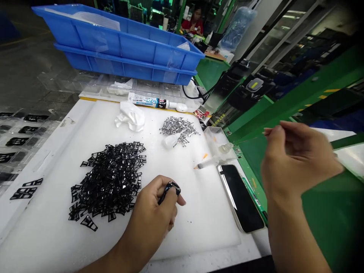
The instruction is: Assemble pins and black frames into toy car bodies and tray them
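My left hand [155,216] is closed over the white mat, with a glossy black curved part [170,189] pinched between thumb and fingers. Raised at the right side, my right hand [298,155] has thumb and fingertips pressed together; what they hold, if anything, is too small to make out. Left of my left hand lies a heap of small black plastic frames [110,182]. Farther back on the mat is a pile of small silvery metal pieces [179,127], with a translucent piece [170,141] at its front edge. A syringe with an orange tip [209,163] lies right of centre.
Stacked blue bins [127,49] stand behind the white mat [182,235]. A glue tube [148,101] and crumpled tissue [131,116] lie at the back. The phone [241,199], green pen [253,195] and clear box [218,140] line the right edge. Another person [195,24] sits far back.
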